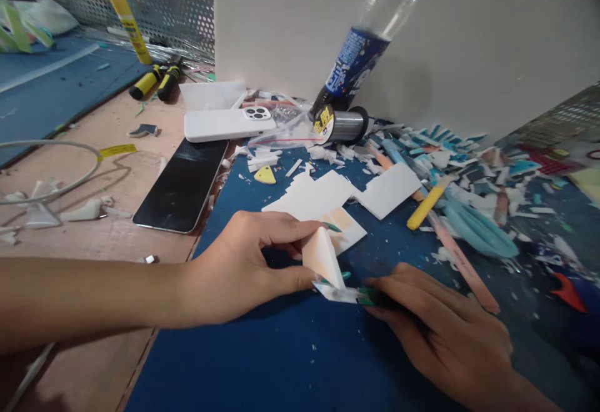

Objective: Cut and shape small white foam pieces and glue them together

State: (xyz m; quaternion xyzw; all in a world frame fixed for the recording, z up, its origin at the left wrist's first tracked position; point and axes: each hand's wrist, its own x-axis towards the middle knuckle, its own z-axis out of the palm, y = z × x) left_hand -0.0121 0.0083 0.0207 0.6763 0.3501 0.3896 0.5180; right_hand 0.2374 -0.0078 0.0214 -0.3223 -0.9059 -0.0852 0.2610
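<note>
Between its thumb and fingers, my left hand [244, 262] grips a small white foam piece [323, 252] with a pale orange tint, bent into a wedge. At the wedge's lower edge, a narrow, pale pointed piece [340, 294] is pinched in my right hand [435, 324]. Whether it is a blade or a foam strip I cannot tell, and its right end is hidden by the fingers. Just behind the wedge lies a flat white foam sheet [351, 237] with an orange smear. Larger white foam sheets [314, 193] lie beyond it on the blue mat [244, 362].
A black-screened phone [180, 184] and a white phone [225, 124] lie left. Behind stand a tilted plastic bottle [359, 55] and a wire spool [344, 124]. Foam scraps [469, 155], a yellow stick [427, 202] and a light-blue ring [480, 227] lie right. Yellow-black pliers [157, 82] sit upper left.
</note>
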